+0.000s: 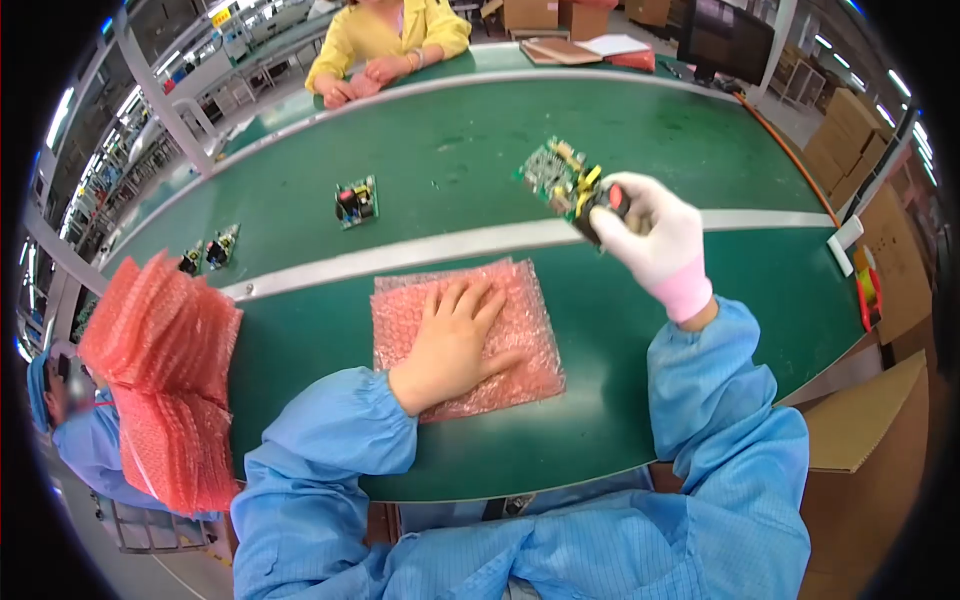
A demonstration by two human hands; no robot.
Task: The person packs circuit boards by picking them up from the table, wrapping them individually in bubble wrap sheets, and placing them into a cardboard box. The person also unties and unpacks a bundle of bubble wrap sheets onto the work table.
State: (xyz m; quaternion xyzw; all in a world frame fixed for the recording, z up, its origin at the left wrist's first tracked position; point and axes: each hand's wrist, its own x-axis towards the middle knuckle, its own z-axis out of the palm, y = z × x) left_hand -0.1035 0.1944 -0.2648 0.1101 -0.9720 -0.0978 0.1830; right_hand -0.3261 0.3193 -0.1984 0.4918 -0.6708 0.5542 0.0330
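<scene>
My left hand is bare and lies flat with fingers spread on pink bubble wrap bags on the green table. My right hand, in a white glove with a pink cuff, grips a green circuit board by its end with black and yellow parts, raised above the metal strip. Another circuit board rests on the green surface beyond the strip. Tall stacks of pink bubble wrap bags stand to the left of my left arm.
Two small circuit boards sit at the left. Across the table, a person in yellow has both hands near something pink. A tape dispenser is at the right edge, with cardboard boxes beyond. Another person is at the far left.
</scene>
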